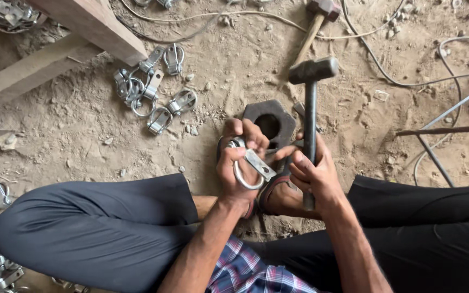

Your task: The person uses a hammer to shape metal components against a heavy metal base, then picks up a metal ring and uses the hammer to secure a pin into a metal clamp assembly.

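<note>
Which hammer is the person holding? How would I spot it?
Find the big dark six-sided metal block with a hole on the sandy ground. Just right of it, the right hand grips a hammer standing upright. Its handle is dark metal, unlike the wooden-handled hammer lying farther back.

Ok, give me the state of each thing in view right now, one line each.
Left hand: closed around a metal ring clip.
Metal ring clip: held in the left hand, above the block.
Right hand: gripping the hammer handle.
Hammer: held upright, head raised.
Hexagonal metal block: lying flat on the dirt, hole facing up.
Finished clips: loose pile on the ground.
Second hammer: lying unused on the ground.
</note>
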